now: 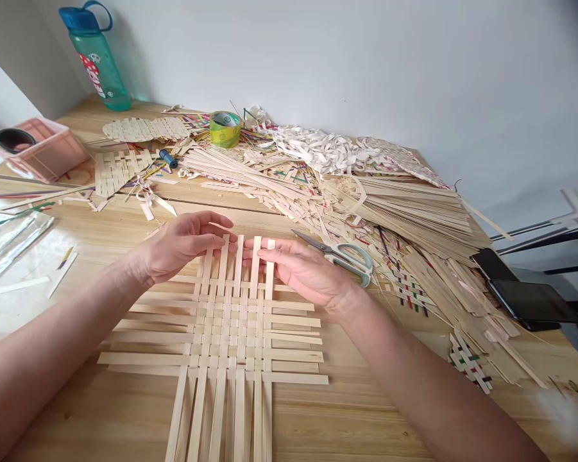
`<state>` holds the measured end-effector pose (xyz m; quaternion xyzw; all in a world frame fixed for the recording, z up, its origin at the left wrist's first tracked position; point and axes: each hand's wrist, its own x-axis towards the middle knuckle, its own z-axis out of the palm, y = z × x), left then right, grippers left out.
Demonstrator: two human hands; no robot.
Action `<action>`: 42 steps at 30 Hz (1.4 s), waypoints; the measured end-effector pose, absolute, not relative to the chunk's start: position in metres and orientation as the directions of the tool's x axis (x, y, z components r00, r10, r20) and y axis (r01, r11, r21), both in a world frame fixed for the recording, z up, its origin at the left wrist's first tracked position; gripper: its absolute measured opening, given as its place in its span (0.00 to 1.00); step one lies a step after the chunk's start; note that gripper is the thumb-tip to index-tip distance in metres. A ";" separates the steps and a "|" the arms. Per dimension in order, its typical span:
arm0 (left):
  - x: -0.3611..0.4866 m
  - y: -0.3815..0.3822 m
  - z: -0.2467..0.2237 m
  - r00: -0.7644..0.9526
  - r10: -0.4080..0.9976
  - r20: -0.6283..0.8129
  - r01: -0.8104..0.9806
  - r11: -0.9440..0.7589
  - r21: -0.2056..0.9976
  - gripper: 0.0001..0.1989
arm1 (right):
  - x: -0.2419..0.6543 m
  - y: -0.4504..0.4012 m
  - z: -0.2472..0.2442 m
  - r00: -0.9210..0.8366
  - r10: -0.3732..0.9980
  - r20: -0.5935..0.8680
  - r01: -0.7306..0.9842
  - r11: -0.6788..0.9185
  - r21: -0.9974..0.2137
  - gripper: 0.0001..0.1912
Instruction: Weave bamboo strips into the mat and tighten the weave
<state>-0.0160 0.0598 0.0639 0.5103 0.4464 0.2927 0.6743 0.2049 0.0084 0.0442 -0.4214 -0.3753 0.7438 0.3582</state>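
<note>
A woven lattice of pale flat strips point(233, 333) lies on the wooden table, its loose ends spreading to all sides. At its far edge several upright strip ends are raised. My left hand point(185, 242) is at the left of these ends, thumb and fingers curved around the leftmost ones. From the right, my right hand point(305, 266) has its thumb on the front of the rightmost strips and its fingers behind them. The fingertips of both hands come close together behind the strips, partly hidden.
Scissors point(344, 256) lie just beyond my right hand. Behind are piled strips point(404, 205), a tape roll point(225, 130) and white curled strips point(317, 147). A pink basket point(52, 154) and a bottle point(101, 67) stand back left. Phones point(534, 301) lie at the right.
</note>
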 end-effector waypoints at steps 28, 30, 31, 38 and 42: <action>-0.021 0.059 0.062 0.782 0.604 -0.155 -0.016 0.269 0.963 0.22 | 0.206 0.019 0.026 -0.737 0.660 -0.143 -0.393 -0.590 -0.705 0.36; -0.024 0.059 0.064 0.805 0.575 -0.146 0.012 0.230 0.973 0.23 | 0.207 0.020 0.024 -0.745 0.655 -0.126 -0.405 -0.594 -0.695 0.39; -0.025 0.060 0.066 0.815 0.563 -0.140 0.025 0.207 0.978 0.23 | 0.207 0.020 0.024 -0.745 0.656 -0.119 -0.410 -0.592 -0.694 0.40; -0.029 0.064 0.068 0.823 0.553 -0.131 0.060 0.144 0.988 0.26 | 0.203 0.015 0.029 -0.760 0.642 -0.101 -0.384 -0.569 -0.727 0.44; -0.027 0.066 0.058 0.796 0.593 -0.117 -0.095 0.314 0.945 0.28 | 0.202 0.015 0.030 -0.762 0.639 -0.107 -0.372 -0.566 -0.736 0.45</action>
